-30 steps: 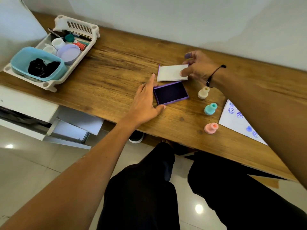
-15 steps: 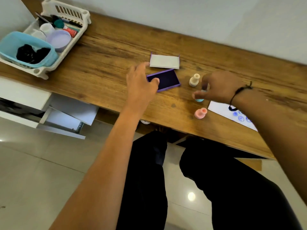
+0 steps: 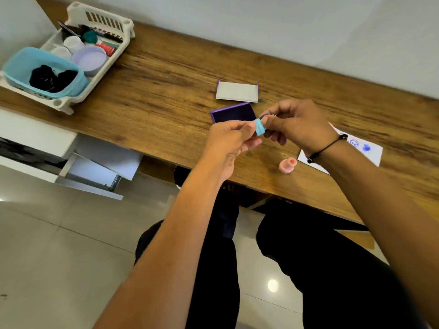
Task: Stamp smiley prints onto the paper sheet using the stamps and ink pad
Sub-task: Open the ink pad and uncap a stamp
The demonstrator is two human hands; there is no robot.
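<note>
A small teal stamp point(image 3: 260, 127) is held in the air above the desk, pinched between both hands. My left hand point(image 3: 229, 138) grips its near end and my right hand point(image 3: 295, 125) holds the far end. Just behind them lies the open purple ink pad point(image 3: 231, 114), with its white lid point(image 3: 237, 91) farther back. A pink stamp point(image 3: 288, 165) lies on the wood near the front edge. The white paper sheet point(image 3: 370, 154) with blue smiley prints sits at the right, partly hidden by my right wrist. The cream stamp is hidden behind my right hand.
A white plastic rack point(image 3: 104, 24) at the desk's far left holds a blue tub point(image 3: 21, 67), a lilac lid, cups and pens. An open white drawer point(image 3: 95, 172) juts out below the desk's left edge. My legs are under the desk.
My right hand went from the lid to the teal stamp and lifted it. My left hand left the ink pad and joined it on the stamp.
</note>
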